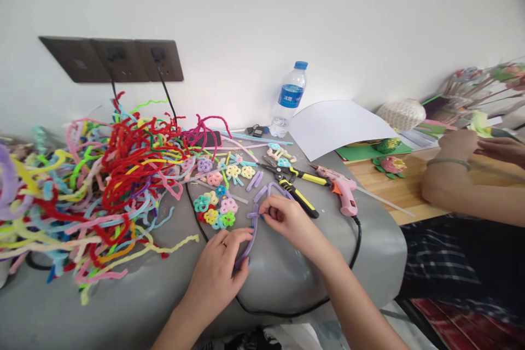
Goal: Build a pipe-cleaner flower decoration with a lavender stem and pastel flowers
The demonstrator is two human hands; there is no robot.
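Observation:
A light-purple pipe cleaner (254,236) runs between my two hands, with a short crosspiece near its upper end. My left hand (217,265) pinches its lower part between thumb and fingers. Higher up, my right hand (292,225) has its fingertips closed on the same pipe cleaner. Just beyond my fingers lie short cut purple pieces (255,180) and a bent purple length (275,185). Pliers with yellow-and-black handles (301,199) rest past my right hand. Left of the held piece sits a cluster of small pipe-cleaner flowers (211,216).
A big tangle of colourful pipe cleaners (123,175) covers the left side. On the right are a pink glue gun (348,191) with a black cord, white paper (340,126) and a water bottle (290,98). Another person's arm (463,175) reaches over the wooden table (369,188).

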